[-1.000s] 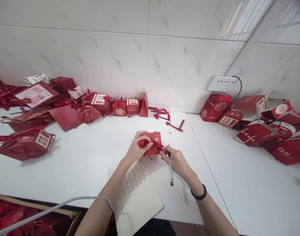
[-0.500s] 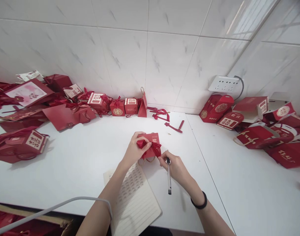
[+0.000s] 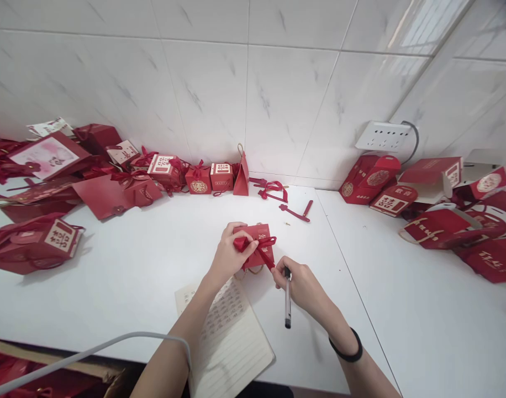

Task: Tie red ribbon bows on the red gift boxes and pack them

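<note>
A small red gift box (image 3: 259, 229) stands on the white table at the middle, with a red ribbon (image 3: 269, 241) tied in a bow across it. My left hand (image 3: 232, 249) is closed, pinching the bow's left loop near the knot against the box. My right hand (image 3: 293, 281) is closed on a ribbon tail at the box's lower right and draws it taut. A pen (image 3: 288, 301) with a clear barrel is also tucked in the right hand, pointing down. Under my left forearm lies an open lined notebook (image 3: 236, 354) with handwriting.
Red gift boxes (image 3: 199, 179) line the wall and pile up at the left. More red boxes (image 3: 431, 229) cluster at the right below a power strip (image 3: 383, 136). Loose red straps (image 3: 295, 214) lie behind my hands. A grey cable (image 3: 132, 335) crosses over my left forearm.
My right hand has moved slightly right and down, pulling the ribbon tail straighter. A right loop of the bow now shows clearly. My left hand stays nearly in place.
</note>
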Tool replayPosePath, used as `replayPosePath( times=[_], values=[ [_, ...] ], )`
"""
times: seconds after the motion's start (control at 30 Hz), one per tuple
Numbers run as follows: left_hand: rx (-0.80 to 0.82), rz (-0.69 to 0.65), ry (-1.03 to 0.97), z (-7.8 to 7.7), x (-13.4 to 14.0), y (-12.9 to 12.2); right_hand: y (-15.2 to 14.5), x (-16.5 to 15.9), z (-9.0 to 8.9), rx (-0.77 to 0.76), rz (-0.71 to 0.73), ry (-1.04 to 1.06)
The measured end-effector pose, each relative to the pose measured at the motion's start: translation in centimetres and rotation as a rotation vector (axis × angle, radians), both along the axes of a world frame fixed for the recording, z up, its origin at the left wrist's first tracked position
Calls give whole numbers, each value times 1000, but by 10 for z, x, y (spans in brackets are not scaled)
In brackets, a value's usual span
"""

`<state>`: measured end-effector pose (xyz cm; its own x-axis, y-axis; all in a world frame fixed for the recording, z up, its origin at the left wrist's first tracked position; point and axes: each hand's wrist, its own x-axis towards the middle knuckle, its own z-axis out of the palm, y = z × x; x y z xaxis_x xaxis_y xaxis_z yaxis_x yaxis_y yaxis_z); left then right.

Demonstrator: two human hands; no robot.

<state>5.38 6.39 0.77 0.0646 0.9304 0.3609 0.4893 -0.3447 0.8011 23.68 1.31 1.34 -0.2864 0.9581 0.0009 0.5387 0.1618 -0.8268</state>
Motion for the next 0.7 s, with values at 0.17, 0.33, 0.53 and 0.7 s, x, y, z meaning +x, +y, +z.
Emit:
replayPosePath(
  times=[0.17, 0.33, 0.53, 0.7],
  values=[
    [0, -7, 4, 1, 0, 0, -1, 2, 3, -34, -8, -3],
    [-26, -39, -5, 1, -4, 1, 1, 6, 4, -74, -47, 1],
    [-37, -148, -30, 1, -9, 0, 4, 9, 0, -90, -85, 15],
    [-36, -112, -61, 0, -6, -2, 4, 10, 2, -97, -45, -2]
  ],
)
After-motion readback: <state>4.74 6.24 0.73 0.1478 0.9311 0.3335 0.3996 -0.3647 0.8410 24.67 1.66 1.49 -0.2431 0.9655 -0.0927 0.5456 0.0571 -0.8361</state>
